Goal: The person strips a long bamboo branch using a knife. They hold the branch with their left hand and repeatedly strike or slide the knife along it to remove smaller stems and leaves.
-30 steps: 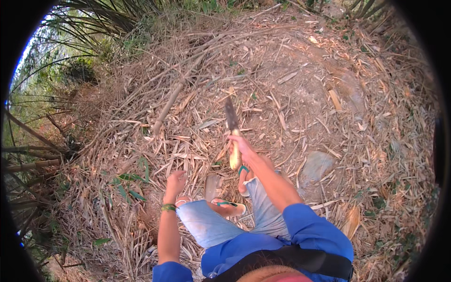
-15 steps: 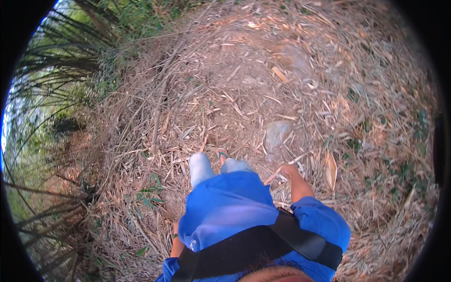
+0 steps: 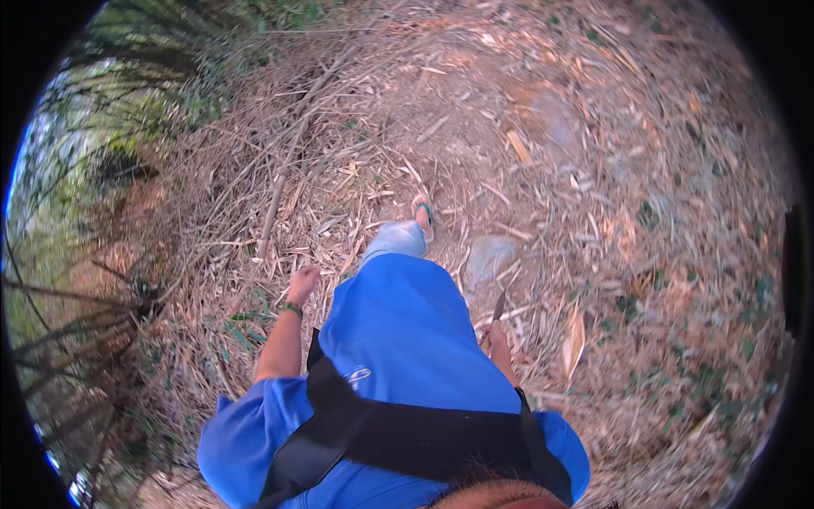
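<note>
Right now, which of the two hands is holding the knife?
The right hand, low beside the blue shirt, grips the knife, whose dark blade points forward over the dry leaves. The left hand is a loose fist, holding nothing visible.

Outdoors here, no walls at all: the ground (image 3: 543, 136) is bare brown earth under a thick litter of dry, straw-coloured bamboo leaves and splintered stalks. A long pale dead bamboo cane (image 3: 284, 174) lies slanting across the litter towards the upper left. A flat grey stone (image 3: 492, 254) sits half-buried near the middle, and a second, duller grey rock (image 3: 551, 114) shows higher up. One broad, curled tan leaf sheath (image 3: 575, 338) lies right of centre. Small green weeds (image 3: 649, 212) dot the right side. At the left edge, a dense clump of green bamboo foliage (image 3: 110, 144) stands in shade. The light is soft, warm daylight, with blue sky glimpsed at the far left rim.
</note>
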{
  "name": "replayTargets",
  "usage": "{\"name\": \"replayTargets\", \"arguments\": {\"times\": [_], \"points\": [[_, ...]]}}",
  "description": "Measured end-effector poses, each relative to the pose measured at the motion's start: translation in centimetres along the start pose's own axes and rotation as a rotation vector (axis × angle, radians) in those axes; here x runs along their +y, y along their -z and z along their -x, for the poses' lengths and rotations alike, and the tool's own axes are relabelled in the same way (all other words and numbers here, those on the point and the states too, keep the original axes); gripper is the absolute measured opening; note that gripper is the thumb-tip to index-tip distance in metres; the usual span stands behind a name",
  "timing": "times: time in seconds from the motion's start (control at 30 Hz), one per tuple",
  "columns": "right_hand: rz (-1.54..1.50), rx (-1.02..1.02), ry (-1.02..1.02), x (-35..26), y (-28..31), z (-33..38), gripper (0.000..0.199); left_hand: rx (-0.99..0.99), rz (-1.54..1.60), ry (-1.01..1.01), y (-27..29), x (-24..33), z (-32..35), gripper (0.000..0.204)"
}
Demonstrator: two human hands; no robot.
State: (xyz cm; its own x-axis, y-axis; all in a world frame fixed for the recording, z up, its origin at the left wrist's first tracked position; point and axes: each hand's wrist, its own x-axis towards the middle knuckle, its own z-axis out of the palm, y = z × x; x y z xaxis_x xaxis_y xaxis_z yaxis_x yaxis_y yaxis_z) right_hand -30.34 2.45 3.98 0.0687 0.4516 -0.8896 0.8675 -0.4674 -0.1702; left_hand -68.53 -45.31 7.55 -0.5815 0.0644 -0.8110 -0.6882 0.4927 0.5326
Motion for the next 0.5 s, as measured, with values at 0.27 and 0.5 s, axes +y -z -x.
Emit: {"name": "replayTargets", "arguments": {"times": [0.27,0.5], "points": [[-0.226,-0.278,0.28,-21.6,4.2,-0.7,0.026,0.11,-0.658,-0.021,-10.3,15.4,-14.9,0.038],[-0.191,-0.035,0.098,-37.2,8.6,-6.8,0.015,-0.03,-0.199,-0.326,-18.3,33.6,-14.0,0.035]]}}
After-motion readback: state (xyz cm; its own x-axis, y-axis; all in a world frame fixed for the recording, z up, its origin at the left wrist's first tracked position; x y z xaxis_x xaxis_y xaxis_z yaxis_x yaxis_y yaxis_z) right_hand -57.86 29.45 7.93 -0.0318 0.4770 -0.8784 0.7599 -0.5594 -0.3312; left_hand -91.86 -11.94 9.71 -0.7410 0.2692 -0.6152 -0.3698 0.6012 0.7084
